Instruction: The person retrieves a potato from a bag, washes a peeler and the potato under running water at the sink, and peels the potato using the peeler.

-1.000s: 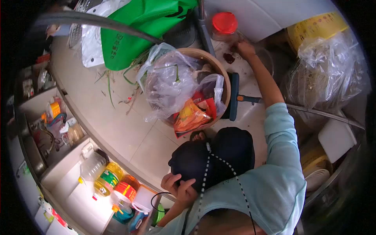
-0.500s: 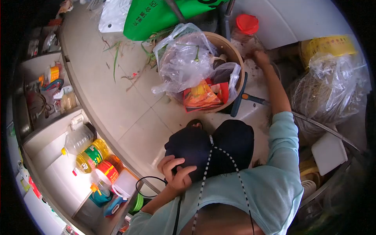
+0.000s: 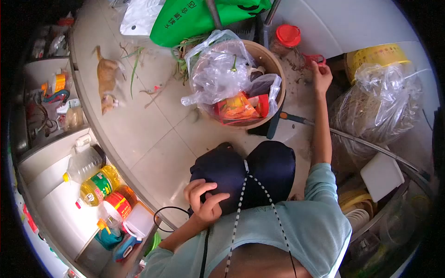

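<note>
Red thing (image 3: pixel 309 58) in the right fingers (image 3: pixel 317 68) too blurred to identify, green bag (image 3: pixel 199 23) cropped above.

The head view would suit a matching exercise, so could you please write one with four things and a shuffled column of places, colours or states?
1. Cat
2. Jar lid
3. Left hand
4. Right hand

A. At the dark-clothed leg
B. Holding a red item
C. On the tiled floor
D. Red and round

Pairs: 1-C, 2-D, 3-A, 4-B
</note>
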`<state>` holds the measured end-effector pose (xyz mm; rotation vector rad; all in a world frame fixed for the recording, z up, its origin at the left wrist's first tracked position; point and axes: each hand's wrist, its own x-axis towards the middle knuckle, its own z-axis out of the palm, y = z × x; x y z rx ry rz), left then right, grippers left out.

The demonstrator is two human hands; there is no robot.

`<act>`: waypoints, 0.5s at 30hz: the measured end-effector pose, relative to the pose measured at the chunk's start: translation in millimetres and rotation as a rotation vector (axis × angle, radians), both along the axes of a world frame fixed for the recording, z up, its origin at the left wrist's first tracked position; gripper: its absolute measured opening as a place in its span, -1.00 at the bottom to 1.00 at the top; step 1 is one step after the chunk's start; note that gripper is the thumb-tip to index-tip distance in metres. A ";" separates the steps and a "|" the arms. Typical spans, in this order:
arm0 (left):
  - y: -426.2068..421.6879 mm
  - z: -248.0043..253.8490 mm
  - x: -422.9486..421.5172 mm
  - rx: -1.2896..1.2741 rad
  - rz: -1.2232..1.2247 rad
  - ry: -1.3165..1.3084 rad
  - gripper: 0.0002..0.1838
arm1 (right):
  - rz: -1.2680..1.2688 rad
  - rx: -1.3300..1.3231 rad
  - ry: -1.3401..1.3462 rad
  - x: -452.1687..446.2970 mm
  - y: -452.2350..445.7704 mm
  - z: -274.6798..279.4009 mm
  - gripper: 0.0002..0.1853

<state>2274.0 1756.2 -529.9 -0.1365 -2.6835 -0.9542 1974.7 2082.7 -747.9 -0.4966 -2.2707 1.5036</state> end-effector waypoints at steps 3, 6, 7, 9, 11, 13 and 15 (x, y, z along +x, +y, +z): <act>-0.1 5.6 -7.7 0.078 -0.015 -0.035 -0.69 | 0.004 0.580 0.025 34.0 -25.1 60.7 -0.80; 10.2 28.5 -26.4 0.158 -0.062 -0.103 -0.79 | 0.167 0.925 0.130 61.9 -31.9 121.0 -0.83; 9.1 39.7 -32.3 0.207 -0.063 -0.174 -0.81 | 0.235 1.086 0.229 69.9 -36.2 149.9 -0.83; 3.5 50.6 -41.3 0.236 -0.008 -0.234 -0.79 | 0.291 1.025 -0.040 96.0 -43.7 197.0 -0.85; -6.6 71.5 -46.4 0.139 -0.016 -0.249 -0.77 | 0.390 0.919 -0.312 113.3 -51.2 247.9 -0.92; -16.1 91.8 -44.2 0.030 0.012 -0.292 -0.75 | 0.488 0.928 -0.319 128.6 -63.5 304.5 -0.93; -24.8 110.1 -31.1 -0.091 0.053 -0.347 -0.76 | 0.570 0.935 -0.346 142.6 -95.8 381.6 -0.93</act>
